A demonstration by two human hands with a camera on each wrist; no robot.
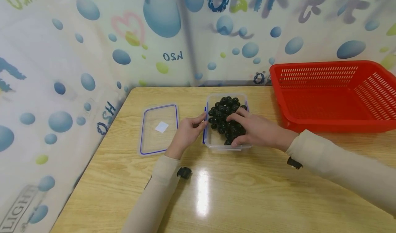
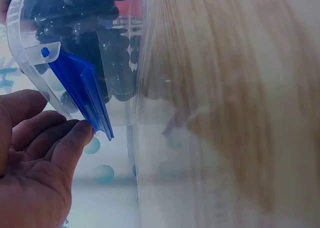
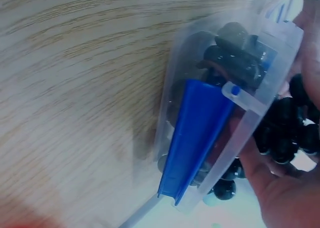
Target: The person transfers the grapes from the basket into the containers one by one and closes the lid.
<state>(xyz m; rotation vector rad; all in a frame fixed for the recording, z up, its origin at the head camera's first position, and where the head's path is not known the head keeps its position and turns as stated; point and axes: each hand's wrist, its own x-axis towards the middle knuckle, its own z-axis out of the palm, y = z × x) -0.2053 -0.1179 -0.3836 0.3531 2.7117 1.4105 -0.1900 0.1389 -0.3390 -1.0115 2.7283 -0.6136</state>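
Note:
A clear plastic food container with blue side latches stands on the table, holding a bunch of dark, glossy grapes. My right hand reaches in over the right rim, its fingers and thumb curled around part of the bunch. In the right wrist view, the fingers go down inside the wall, behind the lowered blue latch, among the grapes. At the container's left side, my left hand lays its fingertips against the rim. The left wrist view has one fingertip at the lower end of the other blue latch.
Left of the container lies a clear lid with a blue seal and a small white label. A red slotted basket stands at the right. A patterned curtain hangs behind the wooden table.

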